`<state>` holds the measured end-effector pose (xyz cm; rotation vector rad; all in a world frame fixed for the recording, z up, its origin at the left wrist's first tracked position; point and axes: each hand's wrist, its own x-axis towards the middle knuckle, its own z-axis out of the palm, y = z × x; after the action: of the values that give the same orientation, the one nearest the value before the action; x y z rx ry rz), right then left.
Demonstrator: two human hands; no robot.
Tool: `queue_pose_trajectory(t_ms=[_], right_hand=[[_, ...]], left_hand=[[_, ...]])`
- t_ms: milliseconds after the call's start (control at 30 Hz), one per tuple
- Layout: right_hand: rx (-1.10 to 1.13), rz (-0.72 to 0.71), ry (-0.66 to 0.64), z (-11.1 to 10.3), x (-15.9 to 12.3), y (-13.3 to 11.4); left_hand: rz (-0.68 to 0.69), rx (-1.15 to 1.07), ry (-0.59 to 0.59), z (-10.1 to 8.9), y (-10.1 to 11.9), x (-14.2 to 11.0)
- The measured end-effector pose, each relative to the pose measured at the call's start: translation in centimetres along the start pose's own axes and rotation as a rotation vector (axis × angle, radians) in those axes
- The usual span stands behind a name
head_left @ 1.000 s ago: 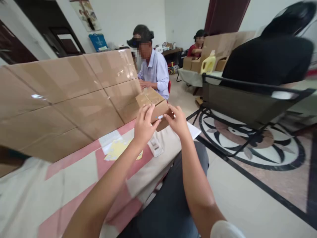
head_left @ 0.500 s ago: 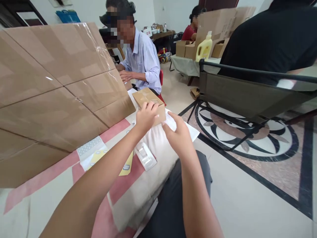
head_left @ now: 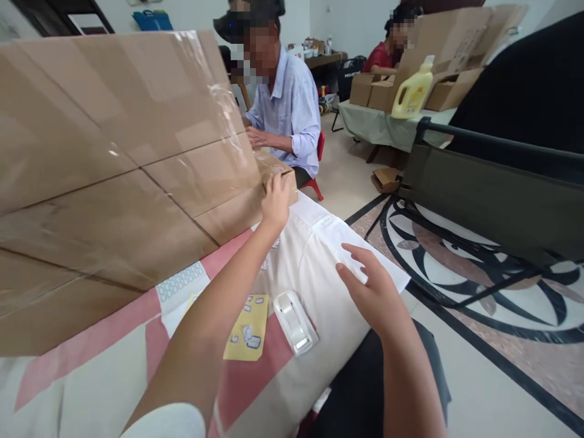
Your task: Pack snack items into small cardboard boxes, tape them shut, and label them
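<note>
A small cardboard box (head_left: 272, 162) stands at the far end of the cloth-covered table, beside the tall stack of boxes. My left hand (head_left: 276, 201) grips its near top part, fingers curled over the edge. Nothing is in my right hand (head_left: 370, 289), which hovers over the table's right edge with thumb and fingers apart. White paper (head_left: 331, 226) lies between that hand and the box. Nearer to me are a white tape dispenser (head_left: 295, 322) and a yellow sheet of stickers (head_left: 244, 344), partly covered by my left forearm.
Large taped cardboard boxes (head_left: 118, 140) wall off the left side. Across the table sits a person in a light blue shirt (head_left: 294, 97). A folding chair (head_left: 497, 201) holds a person in black on the right. Behind it, a yellow jug (head_left: 413, 91) stands on another table.
The small box has moved away and left, up against the box stack, with my left hand on it. My right hand has come off it and drawn back toward me. The view has shifted.
</note>
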<state>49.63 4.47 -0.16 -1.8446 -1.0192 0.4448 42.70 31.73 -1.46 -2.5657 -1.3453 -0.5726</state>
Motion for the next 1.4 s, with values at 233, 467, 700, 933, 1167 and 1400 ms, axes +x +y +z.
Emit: queue_pose_trajectory(t_ms=[233, 467, 700, 933, 1167, 1400], right_hand=[[-0.012, -0.138, -0.019, 2.1, -0.2, -0.5], [-0.055, -0.369, -0.295, 12.8, -3.9, -8.8], [-0.076, -0.980, -0.930, 33.3, -10.2, -22.5], [-0.082, -1.281, -1.050, 56.0, -17.3, -36.2], [-0.428, -1.183, -0.859, 68.0, -18.0, -42.0], [-0.364, -1.127, -0.648, 66.2, -16.6, -39.6]], left_hand=[[0.122, -0.059, 0.155, -4.2, -20.3, -24.8], [-0.922, -0.026, 0.448, -15.4, -43.4, -47.7], [-1.109, 0.015, 0.466, -17.9, -61.6, -51.7], [-1.087, -0.024, 0.204, -14.8, -70.2, -46.0], [-1.114, 0.141, 0.330, -11.1, -70.9, -45.2], [-1.200, 0.036, 0.555, -11.0, -71.3, -43.3]])
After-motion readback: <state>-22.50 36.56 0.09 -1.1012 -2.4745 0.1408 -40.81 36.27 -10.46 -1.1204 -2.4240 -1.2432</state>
